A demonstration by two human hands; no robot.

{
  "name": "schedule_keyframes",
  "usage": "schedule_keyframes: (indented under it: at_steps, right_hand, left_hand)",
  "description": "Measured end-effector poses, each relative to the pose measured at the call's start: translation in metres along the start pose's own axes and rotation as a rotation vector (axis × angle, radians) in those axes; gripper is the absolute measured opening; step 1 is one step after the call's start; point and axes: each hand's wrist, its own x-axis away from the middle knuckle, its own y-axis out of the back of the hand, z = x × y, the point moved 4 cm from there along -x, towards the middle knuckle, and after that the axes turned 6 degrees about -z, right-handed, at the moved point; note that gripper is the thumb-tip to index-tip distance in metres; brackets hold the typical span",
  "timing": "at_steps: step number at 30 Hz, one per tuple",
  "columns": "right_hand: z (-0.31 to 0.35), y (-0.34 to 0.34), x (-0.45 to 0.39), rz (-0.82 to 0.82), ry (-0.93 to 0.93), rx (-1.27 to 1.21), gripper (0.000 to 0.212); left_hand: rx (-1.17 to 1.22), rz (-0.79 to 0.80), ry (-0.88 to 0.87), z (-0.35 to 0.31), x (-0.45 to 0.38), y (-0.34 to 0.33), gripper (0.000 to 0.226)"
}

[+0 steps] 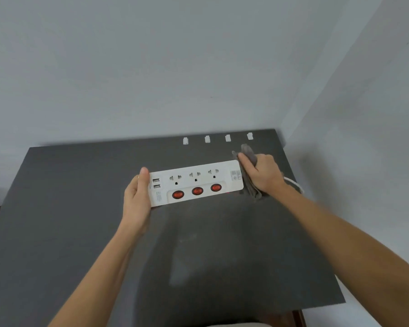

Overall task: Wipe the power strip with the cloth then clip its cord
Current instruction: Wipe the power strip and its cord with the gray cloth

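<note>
A white power strip (pixel 194 182) with three sockets, three red switches and two USB ports lies on the dark grey table (pixel 80 232). My left hand (pixel 137 199) grips its left end, thumb on top. My right hand (pixel 262 173) holds a grey cloth (pixel 249 153) pressed against the strip's right end. The cloth's lower part hangs out below my palm. The white cord (pixel 294 184) curves out behind my right wrist toward the table's right edge; most of it is hidden.
Several small white cord clips (pixel 207 139) stand in a row along the table's back edge, just beyond the strip. Pale walls meet in a corner at the back right. The table's right edge runs close to my right forearm.
</note>
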Motion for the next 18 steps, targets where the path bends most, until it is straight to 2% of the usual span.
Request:
schedule_keyframes:
  at_steps: [2,5,8,13,15,18]
  right_hand:
    - [-0.025,0.005,-0.005,0.025,-0.032,0.118,0.063]
    - [-0.066,0.009,-0.013,0.037,-0.086,0.161,0.071]
    - [-0.104,0.018,-0.019,-0.051,-0.177,0.199,0.065]
    - [-0.153,0.023,-0.034,-0.119,-0.386,0.168,0.076]
    - [-0.153,0.015,-0.045,-0.089,-0.420,0.152,0.069]
    - [-0.143,-0.011,-0.061,0.053,-0.355,0.107,0.042]
  left_hand:
    - [-0.018,0.019,0.006,0.004,-0.010,0.003,0.056]
    - [-0.049,0.051,0.033,0.012,-0.024,0.002,0.051]
    - [-0.057,0.060,0.081,0.023,-0.042,-0.001,0.049]
    - [-0.049,-0.007,0.196,0.049,-0.093,0.007,0.038]
    - [-0.082,0.026,0.215,0.057,-0.119,0.010,0.038]
    - [-0.124,0.113,0.255,0.064,-0.155,0.010,0.035]
